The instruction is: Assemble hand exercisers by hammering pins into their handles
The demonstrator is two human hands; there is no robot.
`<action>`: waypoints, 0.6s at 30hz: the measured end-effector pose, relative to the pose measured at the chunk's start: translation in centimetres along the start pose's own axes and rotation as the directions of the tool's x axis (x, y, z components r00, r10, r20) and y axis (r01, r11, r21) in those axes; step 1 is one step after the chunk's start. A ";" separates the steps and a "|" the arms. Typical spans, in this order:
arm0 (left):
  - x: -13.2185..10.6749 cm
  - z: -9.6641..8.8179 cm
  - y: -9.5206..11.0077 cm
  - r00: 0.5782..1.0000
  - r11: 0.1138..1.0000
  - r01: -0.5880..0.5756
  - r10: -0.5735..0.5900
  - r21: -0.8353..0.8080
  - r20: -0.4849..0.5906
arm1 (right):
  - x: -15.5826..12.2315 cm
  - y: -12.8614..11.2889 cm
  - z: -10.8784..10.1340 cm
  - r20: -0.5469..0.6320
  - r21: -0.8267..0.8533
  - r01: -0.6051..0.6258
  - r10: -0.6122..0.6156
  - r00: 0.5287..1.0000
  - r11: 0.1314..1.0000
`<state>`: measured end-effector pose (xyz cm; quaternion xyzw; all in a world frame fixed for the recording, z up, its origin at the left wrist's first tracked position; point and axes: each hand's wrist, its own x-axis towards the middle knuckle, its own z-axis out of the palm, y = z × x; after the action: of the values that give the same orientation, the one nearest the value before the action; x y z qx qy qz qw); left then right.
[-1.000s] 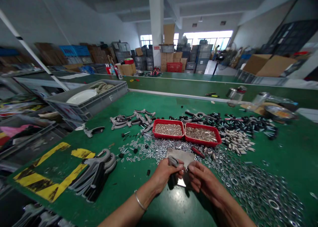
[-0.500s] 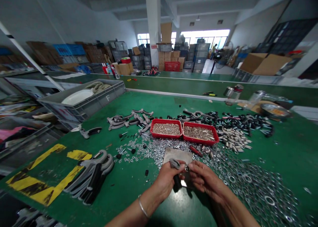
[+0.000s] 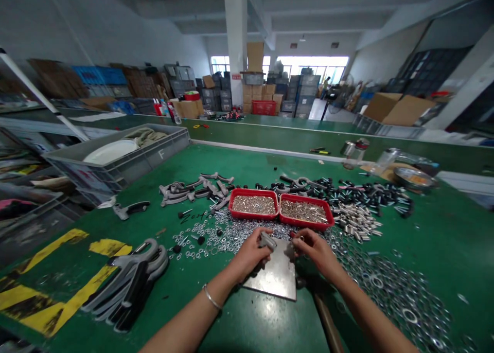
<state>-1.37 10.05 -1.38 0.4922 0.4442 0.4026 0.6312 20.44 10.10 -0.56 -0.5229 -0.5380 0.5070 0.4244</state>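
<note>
My left hand [image 3: 252, 252] is closed around a grey handle [image 3: 269, 241] whose grey end sticks out past the fingers; the rest of it is hidden in the palm. Thumb and fingers of my right hand [image 3: 317, 251] are pinched together on a small shiny metal piece [image 3: 302, 238], too small to make out fully. Both hands are above a flat metal plate [image 3: 274, 278] lying on the green table. Loose metal nuts and washers [image 3: 235, 234] are spread just beyond the plate. Two red trays, the left tray [image 3: 252, 217] and the right tray [image 3: 306, 223], hold small metal parts.
Finished-looking grey and black handles [image 3: 133, 281] lie stacked at left, and more handles [image 3: 193, 188] farther back. Metal rings [image 3: 397, 296] cover the right side, near metal sleeves [image 3: 357, 222]. A wooden stick [image 3: 327, 324] lies at front. A grey crate [image 3: 162, 155] stands back left.
My hands have moved apart and slightly away from me, uncovering more of the metal plate. The grey handle has turned in my left hand. The view has shifted slightly.
</note>
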 end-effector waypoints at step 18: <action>1.2 4.6 -1.9 0.980 0.998 -0.001 -0.013 -0.067 -0.198 | -2.3 -0.4 4.4 -0.284 -0.126 0.169 -0.199 0.938 0.978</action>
<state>3.50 9.66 -2.86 0.4268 0.4927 0.4624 0.6011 16.26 7.39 -0.58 -0.5608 -0.5397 0.3537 0.5188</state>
